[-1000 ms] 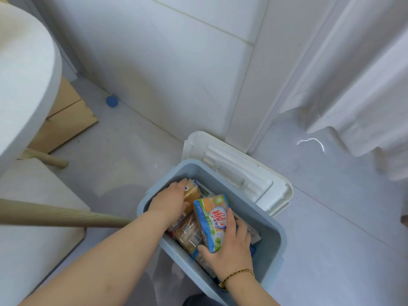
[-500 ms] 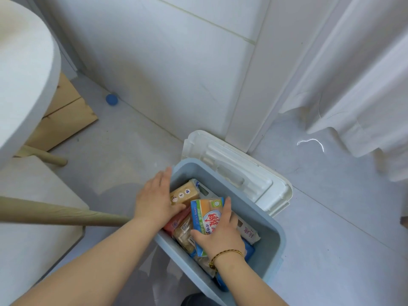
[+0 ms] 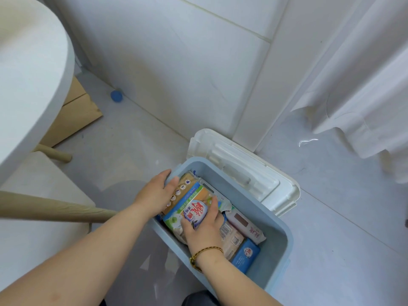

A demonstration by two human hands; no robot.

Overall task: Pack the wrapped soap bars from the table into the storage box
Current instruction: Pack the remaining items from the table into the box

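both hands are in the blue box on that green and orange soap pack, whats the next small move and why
Probably press the green and orange soap pack flat and let go. The right hand lies on top of it and the left hand steadies its far edge by the box rim. It already lies on the other bars, so it seems placed.

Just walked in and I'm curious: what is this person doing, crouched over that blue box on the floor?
A person is packing wrapped soap bars into a blue storage box on the floor. The right hand presses an orange and green soap packet down onto the other bars. The left hand rests on a tan packet at the box's near-left edge. A blue packet and a pale pink one already lie inside. The white lid leans behind the box.
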